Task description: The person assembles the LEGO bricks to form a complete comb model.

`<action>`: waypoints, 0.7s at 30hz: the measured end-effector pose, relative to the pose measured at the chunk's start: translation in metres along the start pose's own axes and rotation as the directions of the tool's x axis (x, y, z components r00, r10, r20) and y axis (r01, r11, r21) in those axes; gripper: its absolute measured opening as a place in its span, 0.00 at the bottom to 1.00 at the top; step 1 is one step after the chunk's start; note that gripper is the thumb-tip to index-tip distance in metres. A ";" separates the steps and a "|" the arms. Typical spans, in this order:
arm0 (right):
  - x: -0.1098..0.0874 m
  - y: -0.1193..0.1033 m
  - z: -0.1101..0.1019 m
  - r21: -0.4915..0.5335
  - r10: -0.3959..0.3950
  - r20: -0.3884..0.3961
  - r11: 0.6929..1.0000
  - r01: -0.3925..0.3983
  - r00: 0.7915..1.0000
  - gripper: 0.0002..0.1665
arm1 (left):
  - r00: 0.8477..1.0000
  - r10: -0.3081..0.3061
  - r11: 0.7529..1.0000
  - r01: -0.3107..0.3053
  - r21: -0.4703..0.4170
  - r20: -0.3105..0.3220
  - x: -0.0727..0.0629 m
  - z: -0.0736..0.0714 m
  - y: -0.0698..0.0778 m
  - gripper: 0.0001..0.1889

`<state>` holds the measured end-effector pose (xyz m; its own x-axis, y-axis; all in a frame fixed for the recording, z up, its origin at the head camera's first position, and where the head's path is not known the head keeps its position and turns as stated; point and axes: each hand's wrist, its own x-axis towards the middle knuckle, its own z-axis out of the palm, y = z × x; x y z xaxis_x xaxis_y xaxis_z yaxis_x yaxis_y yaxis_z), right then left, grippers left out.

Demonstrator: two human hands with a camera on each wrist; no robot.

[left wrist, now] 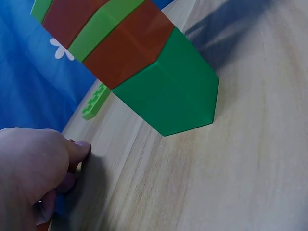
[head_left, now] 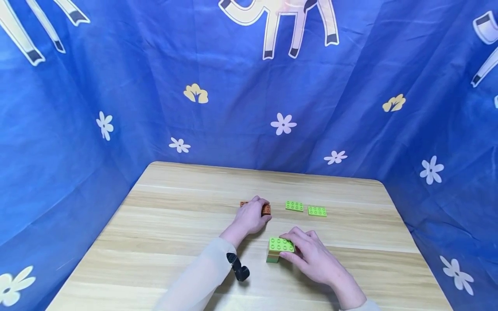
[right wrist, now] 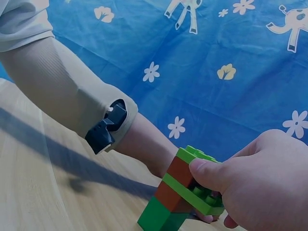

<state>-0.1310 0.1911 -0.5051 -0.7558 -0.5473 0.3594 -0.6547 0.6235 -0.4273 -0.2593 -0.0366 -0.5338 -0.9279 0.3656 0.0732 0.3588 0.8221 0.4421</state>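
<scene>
My right hand (head_left: 311, 255) grips a stack of toy building bricks (head_left: 282, 244) near its top, thumb on the near side. Dark green forms the base of that stack, with brown and light green layers alternating above, as the left wrist view shows. The stack stands upright on the wooden table. Farther back, my left hand (head_left: 250, 216) has its thumb and curled fingers on a brown brick (head_left: 266, 210), which it mostly covers. Another bit of brown (head_left: 243, 203) shows beyond the knuckles; whether it is a separate brick is hidden.
Two flat light green bricks (head_left: 294, 206) (head_left: 317, 211) lie side by side behind the stack. A blue patterned cloth (head_left: 241, 108) surrounds the table (head_left: 163, 224) at the back and sides. A black camera mount (head_left: 238, 268) sticks out from the left sleeve.
</scene>
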 end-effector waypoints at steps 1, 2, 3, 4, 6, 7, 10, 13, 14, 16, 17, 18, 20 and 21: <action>0.000 0.000 0.000 0.002 0.001 0.000 1.000 -0.001 1.000 0.21 | 1.000 0.001 1.000 -0.001 0.000 0.001 0.000 0.001 0.000 0.26; 0.000 0.000 0.000 0.003 0.001 -0.001 1.000 -0.001 1.000 0.21 | 1.000 0.002 1.000 -0.002 -0.002 0.000 0.000 0.002 -0.001 0.25; -0.001 0.001 0.000 0.004 0.001 -0.003 1.000 -0.001 1.000 0.21 | 1.000 0.003 1.000 -0.003 -0.003 0.000 0.000 0.003 -0.001 0.25; -0.001 0.001 0.000 0.005 0.001 -0.004 1.000 -0.001 1.000 0.21 | 1.000 0.006 1.000 -0.006 -0.001 -0.001 0.000 0.004 -0.001 0.24; -0.001 0.001 0.001 0.005 -0.001 -0.004 1.000 0.001 1.000 0.21 | 1.000 0.012 1.000 -0.012 0.003 -0.005 0.000 0.005 -0.001 0.23; -0.001 0.001 0.001 0.005 0.000 -0.004 1.000 0.000 1.000 0.21 | 1.000 0.014 1.000 -0.014 0.000 -0.012 -0.001 0.004 -0.001 0.22; 0.000 0.001 0.001 0.005 -0.002 -0.005 1.000 0.002 1.000 0.21 | 0.999 0.022 0.999 -0.023 -0.022 -0.041 -0.003 0.001 0.000 0.21; 0.001 0.002 0.001 0.005 -0.005 -0.009 1.000 0.005 1.000 0.21 | 0.996 0.036 0.997 -0.041 -0.066 -0.080 -0.007 -0.006 0.003 0.21; 0.001 0.002 0.001 0.005 -0.005 -0.009 1.000 0.005 1.000 0.21 | 0.995 0.045 0.996 -0.052 -0.079 -0.094 -0.008 -0.009 0.005 0.21; 0.002 0.002 0.001 0.007 -0.005 -0.010 1.000 0.005 1.000 0.21 | 0.991 0.060 0.992 -0.073 -0.107 -0.120 -0.012 -0.015 0.007 0.22; 0.002 0.001 0.002 0.009 -0.005 -0.009 1.000 0.005 1.000 0.21 | 0.988 0.069 0.989 -0.086 -0.122 -0.135 -0.015 -0.018 0.008 0.22; 0.003 0.001 0.002 0.013 -0.004 -0.008 1.000 0.004 1.000 0.21 | 0.986 0.080 0.986 -0.100 -0.137 -0.145 -0.018 -0.021 0.009 0.22; 0.003 0.001 0.002 0.017 -0.005 -0.007 1.000 0.005 1.000 0.21 | 0.982 0.097 0.978 -0.124 -0.168 -0.160 -0.024 -0.026 0.011 0.23; 0.003 0.001 0.002 0.019 -0.005 -0.007 1.000 0.005 1.000 0.21 | 0.981 0.103 0.974 -0.133 -0.184 -0.163 -0.028 -0.029 0.012 0.24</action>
<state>-0.1343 0.1888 -0.5061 -0.7527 -0.5463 0.3674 -0.6581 0.6099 -0.4415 -0.2321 -0.0494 -0.5048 -0.8899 0.3723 0.2634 0.4543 0.6718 0.5851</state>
